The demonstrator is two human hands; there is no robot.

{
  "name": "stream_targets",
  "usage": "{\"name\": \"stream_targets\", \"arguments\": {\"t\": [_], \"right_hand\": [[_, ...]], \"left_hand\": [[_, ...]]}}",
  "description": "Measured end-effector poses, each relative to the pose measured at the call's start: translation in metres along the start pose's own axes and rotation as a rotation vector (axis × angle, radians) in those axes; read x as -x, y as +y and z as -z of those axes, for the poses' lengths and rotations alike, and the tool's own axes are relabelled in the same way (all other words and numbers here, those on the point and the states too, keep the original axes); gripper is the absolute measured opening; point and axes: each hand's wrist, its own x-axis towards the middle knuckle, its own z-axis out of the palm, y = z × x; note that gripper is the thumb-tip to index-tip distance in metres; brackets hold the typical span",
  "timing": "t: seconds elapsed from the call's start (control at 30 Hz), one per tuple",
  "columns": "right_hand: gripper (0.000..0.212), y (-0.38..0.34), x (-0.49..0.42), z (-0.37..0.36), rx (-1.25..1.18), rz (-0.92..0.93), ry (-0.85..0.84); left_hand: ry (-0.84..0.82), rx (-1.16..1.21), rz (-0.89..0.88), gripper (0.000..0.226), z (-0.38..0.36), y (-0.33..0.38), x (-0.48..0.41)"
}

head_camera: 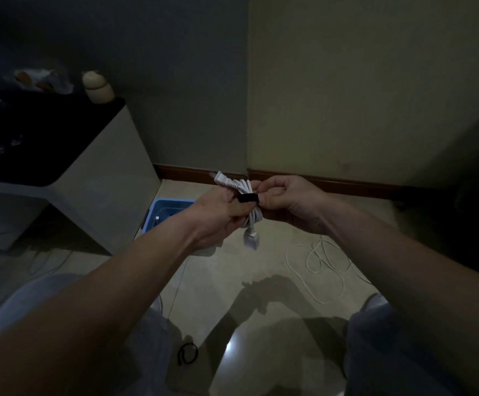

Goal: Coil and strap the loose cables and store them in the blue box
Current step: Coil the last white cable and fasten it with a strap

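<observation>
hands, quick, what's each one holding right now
Left hand: fingers curled round the coiled white cable.
Right hand: fingers pinch that cable at its black strap.

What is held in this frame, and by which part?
The left hand and the right hand grip the coiled white cable at its middle, by the black strap.

Bare to the frame's edge: behind the left hand (221, 215) and right hand (286, 201), the left forearm (135, 267) and right forearm (375, 238) are unsleeved. Below the hands, pale grey-blue fabric covers the left leg (32, 298) and right leg (381, 338).
</observation>
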Motion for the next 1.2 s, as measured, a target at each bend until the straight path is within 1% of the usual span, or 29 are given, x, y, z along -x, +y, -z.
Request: {"name": "stream_targets", "arguments": {"t": [0.17, 0.3, 0.4, 0.53, 0.7, 0.77, 0.9, 0.93, 1.07, 1.2], "right_hand": [[0.030, -0.002, 0.002, 0.002, 0.031, -0.041, -0.072], [0.038, -0.001, 0.003, 0.002, 0.010, -0.055, -0.152], [0.037, -0.003, 0.003, 0.003, -0.023, -0.044, -0.196], [0.039, -0.004, 0.003, 0.002, -0.034, -0.013, -0.188], [0.053, -0.005, 0.002, 0.000, -0.043, 0.034, -0.179], [0.049, -0.005, 0.002, 0.001, -0.030, 0.044, -0.171], [0.026, -0.002, -0.001, -0.001, 0.016, 0.084, -0.072], [0.024, -0.002, -0.002, -0.002, 0.023, 0.094, -0.052], [0.024, -0.004, -0.005, -0.003, 0.030, 0.115, -0.006], [0.022, -0.007, -0.006, 0.000, 0.030, 0.124, -0.021]], "left_hand": [[-0.037, -0.016, 0.016, 0.049, 0.005, -0.001, -0.002], [-0.050, -0.002, 0.016, 0.037, 0.003, 0.002, 0.002], [-0.079, -0.013, -0.005, 0.031, 0.001, 0.005, 0.004], [-0.064, -0.039, 0.003, 0.030, 0.000, 0.008, 0.006], [-0.050, 0.011, -0.001, 0.037, -0.002, 0.012, 0.005], [-0.057, 0.038, 0.007, 0.041, -0.005, 0.014, 0.005], [-0.110, 0.101, 0.030, 0.041, -0.017, 0.023, 0.010], [-0.110, 0.116, 0.035, 0.042, -0.020, 0.025, 0.010], [0.009, 0.125, 0.049, 0.046, -0.024, 0.031, 0.008], [0.109, 0.108, 0.034, 0.046, -0.028, 0.036, 0.010]]}}
